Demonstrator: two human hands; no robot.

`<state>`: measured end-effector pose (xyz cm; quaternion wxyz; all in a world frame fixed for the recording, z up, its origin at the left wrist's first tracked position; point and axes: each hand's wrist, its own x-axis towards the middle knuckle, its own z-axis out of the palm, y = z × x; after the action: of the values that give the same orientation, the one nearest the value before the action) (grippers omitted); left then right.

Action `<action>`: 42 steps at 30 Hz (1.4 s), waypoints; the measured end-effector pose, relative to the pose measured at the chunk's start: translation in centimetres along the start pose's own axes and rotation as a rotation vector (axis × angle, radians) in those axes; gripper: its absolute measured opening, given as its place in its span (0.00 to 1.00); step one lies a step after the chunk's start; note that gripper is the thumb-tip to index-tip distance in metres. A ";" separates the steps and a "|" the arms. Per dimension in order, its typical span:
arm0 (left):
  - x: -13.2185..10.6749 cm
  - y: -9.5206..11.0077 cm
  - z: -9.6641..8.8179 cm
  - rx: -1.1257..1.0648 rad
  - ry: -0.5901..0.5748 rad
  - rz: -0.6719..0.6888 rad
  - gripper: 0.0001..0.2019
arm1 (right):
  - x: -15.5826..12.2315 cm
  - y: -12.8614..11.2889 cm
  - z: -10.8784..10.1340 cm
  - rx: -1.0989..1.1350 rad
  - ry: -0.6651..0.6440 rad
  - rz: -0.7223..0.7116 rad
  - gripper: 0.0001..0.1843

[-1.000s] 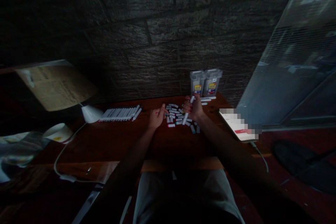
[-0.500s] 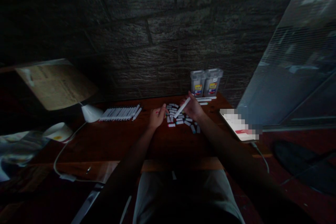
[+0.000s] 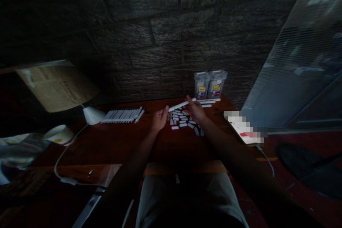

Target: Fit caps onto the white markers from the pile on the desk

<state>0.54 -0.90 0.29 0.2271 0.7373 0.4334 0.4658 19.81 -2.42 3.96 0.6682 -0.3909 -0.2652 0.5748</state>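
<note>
In my right hand is a slim white marker, gripped near its right end and lying almost level, tilted slightly up to the right. Its left end meets the thumb and fingertips of my left hand. Those fingers are closed, seemingly round a small marker cap that they mostly hide. Below and between both hands lies a loose pile of short white caps with coloured ends. Several white markers lie just beyond my right hand.
A neat row of white markers lies to the left. Two clear plastic boxes stand against the stone wall. A lamp, a paper cup and a cable occupy the left side. A lit, blurred device lies at the right edge of the wooden table.
My right hand has turned the marker from a steep slant to nearly level and brought its lower end up to my left fingertips. The left hand has hardly moved.
</note>
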 end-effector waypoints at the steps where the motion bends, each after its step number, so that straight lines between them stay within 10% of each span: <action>1: 0.0 0.2 0.0 0.006 0.008 0.011 0.32 | 0.0 0.1 0.0 0.006 -0.007 -0.004 0.19; 10: 0.3 -0.5 0.4 -0.006 0.076 0.072 0.17 | -0.2 -0.1 -0.1 -0.033 -0.090 0.088 0.07; 21: 0.2 -0.6 0.4 0.004 0.055 0.072 0.13 | 2.3 -2.4 -3.1 0.213 0.418 0.062 0.08; 42: 0.1 -0.5 0.5 0.014 0.036 0.073 0.15 | 3.1 -0.7 -3.5 -0.122 0.294 -0.098 0.08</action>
<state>0.79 -0.49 -0.22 0.1968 0.7457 0.4137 0.4838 23.60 -0.20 2.33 0.7020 -0.4973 -0.2180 0.4609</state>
